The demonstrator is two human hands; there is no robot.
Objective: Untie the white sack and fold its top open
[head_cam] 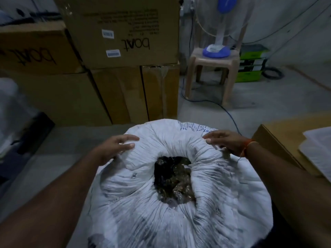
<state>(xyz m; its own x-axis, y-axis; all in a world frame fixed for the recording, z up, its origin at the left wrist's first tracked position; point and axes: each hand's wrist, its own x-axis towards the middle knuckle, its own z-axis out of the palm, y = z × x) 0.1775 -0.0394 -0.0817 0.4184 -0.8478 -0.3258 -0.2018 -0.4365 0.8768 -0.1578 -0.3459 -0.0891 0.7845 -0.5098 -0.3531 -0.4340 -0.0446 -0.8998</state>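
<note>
Left hand (pixel 116 147) at ten o'clock and right hand (pixel 223 142) at two rest on the sack (pixel 179 212) rim, fingers spread flat, gripping nothing. The sack stands upright on the floor before the person, mouth up – untied, top rolled outward; only evening the fold seems left

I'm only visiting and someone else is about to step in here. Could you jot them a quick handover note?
Left hand: fingers spread, resting on the rolled rim of the white sack, left side.
Right hand: fingers on the rim's right side; whether it pinches the cloth is unclear.
The sack stands right in front of the person, no tie in sight, its top rolled outward around an opening that shows dark contents.
Done: untied, top mostly folded open.
Left: perhaps rolling the rim down further.
</note>
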